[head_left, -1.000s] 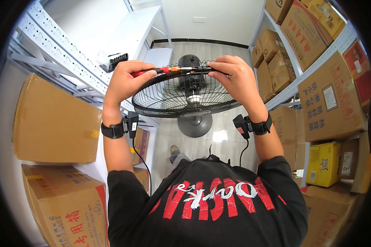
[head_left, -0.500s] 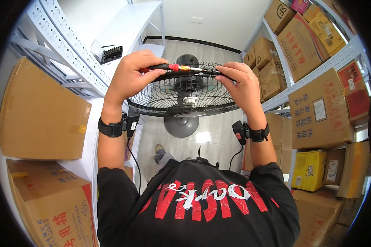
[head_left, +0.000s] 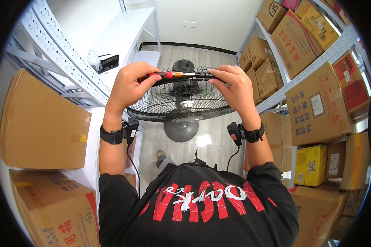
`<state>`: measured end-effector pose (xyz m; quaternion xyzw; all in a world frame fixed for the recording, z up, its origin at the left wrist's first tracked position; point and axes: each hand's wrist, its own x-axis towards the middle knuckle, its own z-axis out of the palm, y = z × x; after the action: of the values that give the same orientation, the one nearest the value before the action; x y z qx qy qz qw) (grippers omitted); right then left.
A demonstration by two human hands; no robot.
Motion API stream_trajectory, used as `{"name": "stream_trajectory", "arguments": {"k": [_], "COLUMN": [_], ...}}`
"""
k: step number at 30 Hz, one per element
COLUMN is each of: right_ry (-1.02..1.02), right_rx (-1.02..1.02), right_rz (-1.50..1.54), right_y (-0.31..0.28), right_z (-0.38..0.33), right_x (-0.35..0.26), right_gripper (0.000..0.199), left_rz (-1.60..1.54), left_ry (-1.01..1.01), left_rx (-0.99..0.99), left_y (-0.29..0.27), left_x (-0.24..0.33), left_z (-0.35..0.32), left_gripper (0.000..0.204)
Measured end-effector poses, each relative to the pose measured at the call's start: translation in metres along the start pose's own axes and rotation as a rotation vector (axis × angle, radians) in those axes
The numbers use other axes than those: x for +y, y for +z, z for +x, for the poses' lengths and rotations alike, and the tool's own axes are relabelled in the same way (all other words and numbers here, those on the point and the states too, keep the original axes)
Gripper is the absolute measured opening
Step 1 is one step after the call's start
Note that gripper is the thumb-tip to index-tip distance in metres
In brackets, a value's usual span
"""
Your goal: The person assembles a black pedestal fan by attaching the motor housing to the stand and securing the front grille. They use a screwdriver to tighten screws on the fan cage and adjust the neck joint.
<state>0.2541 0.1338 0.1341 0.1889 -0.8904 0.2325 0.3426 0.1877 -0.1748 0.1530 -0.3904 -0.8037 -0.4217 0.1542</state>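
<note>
A black wire fan grille with radial spokes is noted. The screwdriver handle is red, black and orange. Black wristbands are worn. The shirt is black with red and white lettering. Brown cartons and one yellow box are recorded on shelves.

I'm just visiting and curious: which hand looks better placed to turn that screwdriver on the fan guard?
Probably the left hand: it wraps the red handle of the screwdriver, ready to twist. The right hand pinches the shaft's tip end against the fan guard rim, so it seems better suited to steadying.
</note>
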Motion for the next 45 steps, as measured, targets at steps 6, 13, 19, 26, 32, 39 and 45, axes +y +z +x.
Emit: {"name": "stream_trajectory", "arguments": {"k": [6,13,19,26,32,39,45], "right_ry": [0.024,0.019,0.03,0.042,0.041,0.064,0.058], "right_rx": [-0.009,-0.005,0.0,-0.014,-0.011,-0.007,0.0], "right_rz": [0.0,0.024,0.031,0.033,0.037,0.027,0.058], "right_y": [-0.001,0.0,0.001,-0.003,-0.002,-0.003,-0.002], "right_z": [0.0,-0.001,-0.002,-0.002,-0.003,-0.005,-0.004], "right_x": [0.0,0.003,0.001,0.001,0.002,0.004,0.004], "right_gripper": [0.023,0.023,0.022,0.024,0.024,0.023,0.022], "left_rz": [0.053,0.076,0.002,-0.105,-0.056,-0.02,-0.165], "left_ry": [0.16,-0.087,-0.005,0.003,0.008,-0.196,-0.027], "left_rx": [0.092,-0.037,0.038,0.063,0.021,-0.128,0.002], "left_y": [0.005,0.001,0.004,0.008,0.002,0.002,0.004], "left_x": [0.0,0.0,-0.001,-0.001,-0.007,0.006,-0.009], "left_z": [-0.001,-0.003,-0.003,-0.004,-0.005,0.004,0.002], "left_gripper": [0.017,0.02,0.017,0.024,0.016,0.021,0.022]}}
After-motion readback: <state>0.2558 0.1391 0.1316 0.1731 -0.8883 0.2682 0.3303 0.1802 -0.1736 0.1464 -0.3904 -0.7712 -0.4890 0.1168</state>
